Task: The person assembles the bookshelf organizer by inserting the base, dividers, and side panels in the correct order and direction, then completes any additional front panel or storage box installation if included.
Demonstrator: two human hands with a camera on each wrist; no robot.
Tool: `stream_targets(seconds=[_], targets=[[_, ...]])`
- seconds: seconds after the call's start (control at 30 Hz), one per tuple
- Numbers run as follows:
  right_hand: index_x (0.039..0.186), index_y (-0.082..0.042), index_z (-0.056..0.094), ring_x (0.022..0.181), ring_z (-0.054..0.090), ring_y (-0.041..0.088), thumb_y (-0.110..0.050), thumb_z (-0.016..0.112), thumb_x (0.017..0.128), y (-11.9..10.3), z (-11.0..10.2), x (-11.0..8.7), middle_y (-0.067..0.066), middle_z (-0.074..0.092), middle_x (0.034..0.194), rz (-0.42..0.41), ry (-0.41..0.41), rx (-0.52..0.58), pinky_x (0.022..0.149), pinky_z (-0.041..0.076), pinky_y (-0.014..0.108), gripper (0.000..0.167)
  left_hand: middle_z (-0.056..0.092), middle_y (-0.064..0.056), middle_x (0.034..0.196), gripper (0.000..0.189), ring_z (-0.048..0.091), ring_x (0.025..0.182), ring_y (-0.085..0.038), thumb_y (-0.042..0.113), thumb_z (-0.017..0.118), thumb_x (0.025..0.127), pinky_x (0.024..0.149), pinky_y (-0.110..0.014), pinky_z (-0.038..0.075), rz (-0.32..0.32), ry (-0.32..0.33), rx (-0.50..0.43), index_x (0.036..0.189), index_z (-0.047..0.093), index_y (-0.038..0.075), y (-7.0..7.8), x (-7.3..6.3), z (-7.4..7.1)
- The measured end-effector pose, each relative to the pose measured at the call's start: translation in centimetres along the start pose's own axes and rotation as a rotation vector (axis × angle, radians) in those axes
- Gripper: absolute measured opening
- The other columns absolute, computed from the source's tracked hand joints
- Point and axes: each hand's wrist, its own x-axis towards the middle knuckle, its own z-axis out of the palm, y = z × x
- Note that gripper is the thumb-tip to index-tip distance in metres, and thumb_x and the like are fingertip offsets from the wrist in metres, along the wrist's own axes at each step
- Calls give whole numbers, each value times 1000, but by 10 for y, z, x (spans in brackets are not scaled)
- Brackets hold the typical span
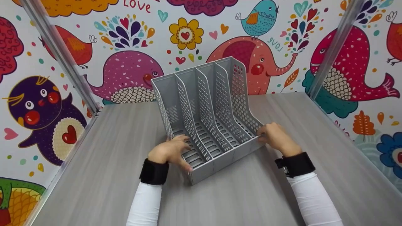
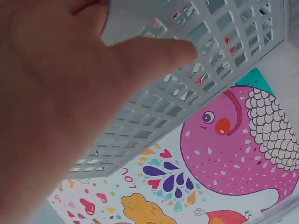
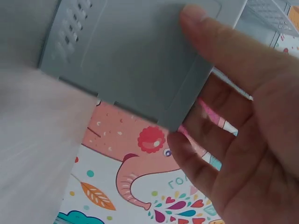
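A grey plastic magazine file rack (image 1: 224, 160) with several upright compartments is in the middle of the head view, its open front facing me and turned at an angle. My left hand (image 1: 171, 152) grips its left side near the front corner, fingers over the side wall and thumb by the front lip. At the opposite front corner, my right hand (image 1: 276, 138) holds the rack's end. The right wrist view shows that thumb on the plain front panel (image 3: 135, 56), with the fingers curled round the edge. Perforated dividers (image 1: 205, 113) separate the slots, which hold nothing.
The rack is over a grey wood-grain table (image 1: 119, 163). Behind it rises a wall panel (image 1: 185, 56) printed with cartoon animals. Metal posts (image 1: 59, 56) mark the corners, and printed side panels flank the table. Black bands (image 1: 154, 172) circle both wrists.
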Motion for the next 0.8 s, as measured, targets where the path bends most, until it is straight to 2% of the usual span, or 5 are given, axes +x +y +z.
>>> stream_targets(seconds=[0.17, 0.3, 0.4, 0.63, 0.8], targets=[[78, -1, 77, 71, 70, 27, 2, 83, 74, -3, 1, -2, 11, 76, 79, 47, 37, -16, 66, 56, 45, 8, 47, -20, 152, 69, 35, 148, -38, 32, 89, 73, 122, -49, 29, 55, 36, -45, 129, 63, 0, -4, -3, -6], [79, -4, 77, 72, 70, 31, -4, 84, 74, -4, 6, -1, 11, 76, 79, 90, 93, -49, 66, 55, 48, 8, 50, -19, 149, 49, 39, 145, -38, 23, 82, 82, 120, -55, 30, 21, 133, -49, 124, 67, 2, -10, -4, -8], [84, -5, 76, 73, 71, 34, -11, 84, 77, -1, 16, 1, 12, 77, 82, 119, 189, -106, 66, 53, 51, 12, 60, -15, 137, 29, 52, 132, -36, 18, 77, 87, 109, -57, 42, -14, 300, 15, 112, 72, 6, -13, 5, -2], [94, 2, 66, 93, 63, 42, -3, 80, 80, 11, 46, 8, 21, 67, 102, 156, 483, -73, 79, 52, 53, 20, 68, -12, 85, 7, 66, 77, -33, 0, 73, 84, 65, -47, 55, -31, 871, 216, 88, 70, 5, -22, 45, 31], [82, 4, 64, 84, 58, 43, 4, 75, 80, 12, 47, 7, 21, 59, 88, 224, 518, -39, 73, 50, 53, 11, 69, -18, 79, 19, 67, 69, -39, -1, 70, 84, 59, -51, 53, -77, 950, 79, 99, 59, 3, -27, 55, 41]])
